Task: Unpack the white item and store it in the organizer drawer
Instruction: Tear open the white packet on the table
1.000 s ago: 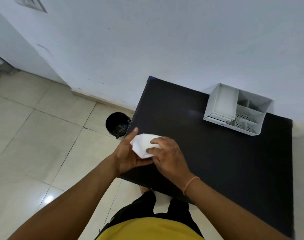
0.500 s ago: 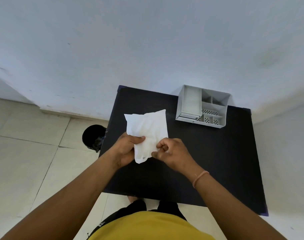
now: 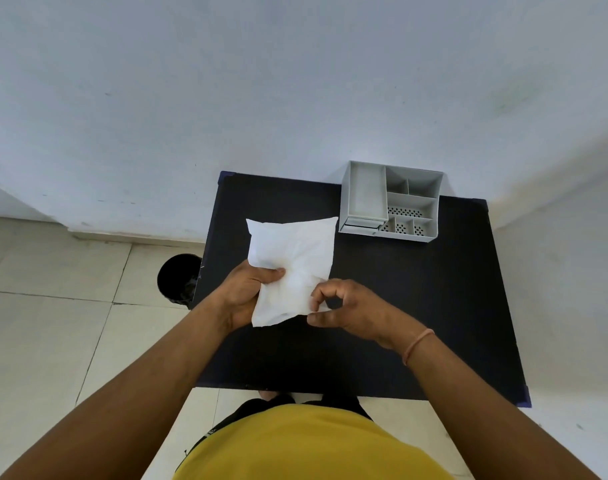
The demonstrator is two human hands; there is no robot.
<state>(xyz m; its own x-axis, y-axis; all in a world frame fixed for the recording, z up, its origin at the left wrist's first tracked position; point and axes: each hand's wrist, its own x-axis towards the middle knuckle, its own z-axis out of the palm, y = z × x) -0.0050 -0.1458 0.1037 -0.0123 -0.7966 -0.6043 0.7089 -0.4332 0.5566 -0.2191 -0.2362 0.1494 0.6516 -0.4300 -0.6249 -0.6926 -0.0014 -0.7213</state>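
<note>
A white soft packet (image 3: 293, 265) is held up flat above the black table (image 3: 417, 306). My left hand (image 3: 245, 295) grips its lower left side, thumb on top. My right hand (image 3: 351, 310) pinches the packet's lower right corner between thumb and fingers. What is inside the packet is hidden. The grey organizer (image 3: 391, 201) stands at the table's far edge against the wall, with one long compartment on its left, several small ones on its right and a small drawer front low at its near left.
A black round bin (image 3: 178, 277) stands on the tiled floor just left of the table. The white wall runs right behind the table and the organizer. My yellow shirt fills the bottom of the view.
The view swung from the table's left side to square over it. The crumpled packet has been spread out flat, and my right hand has shifted to its lower right corner.
</note>
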